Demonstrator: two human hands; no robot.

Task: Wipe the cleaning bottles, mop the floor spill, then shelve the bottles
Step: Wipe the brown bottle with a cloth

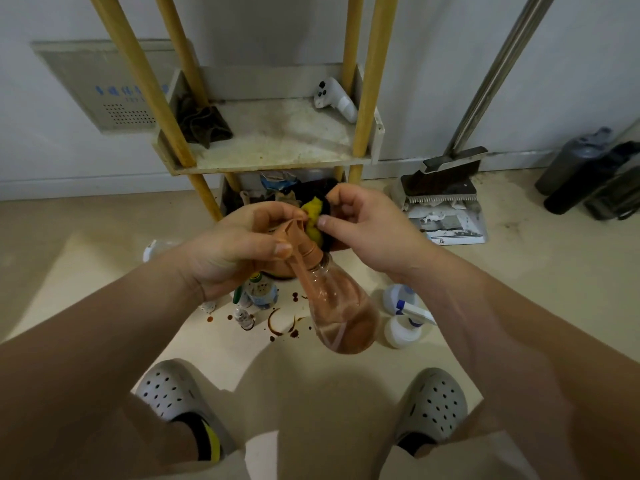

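**Fingers (277, 249) clamped at the sprayer head (294, 233), bottle hanging below them**

The left hand (228, 251) grips the orange sprayer head from its left side, fingers curled over the top and thumb laid across the near side by the collar. The right hand (367, 230) pinches a yellow cloth (313, 220) between thumb and forefinger and presses it to the far right side of the same head. The two sets of fingertips sit just beside each other with the nozzle between them.

From that meeting point the spray bottle (343, 313) runs down, rightward and back toward the person. Its long axis is tilted, neck up at the fingers and rounded base lowest, with brownish liquid pooled there. It is clear of the floor and carried by the left hand alone.

The wipe appears to be at the head, and no cloth touches the clear body. To reach it, the cloth would likely have to travel down along that axis, away from the left fingers. The right hand is the nearer one for that.

On the floor under the fingers lie the brown spill (280, 323) and some small bottles (259, 292). Two white spray bottles (403, 317) stand below the right wrist. The shelf (277, 140) is beyond the fingertips, so mopping and shelving seem not yet begun.
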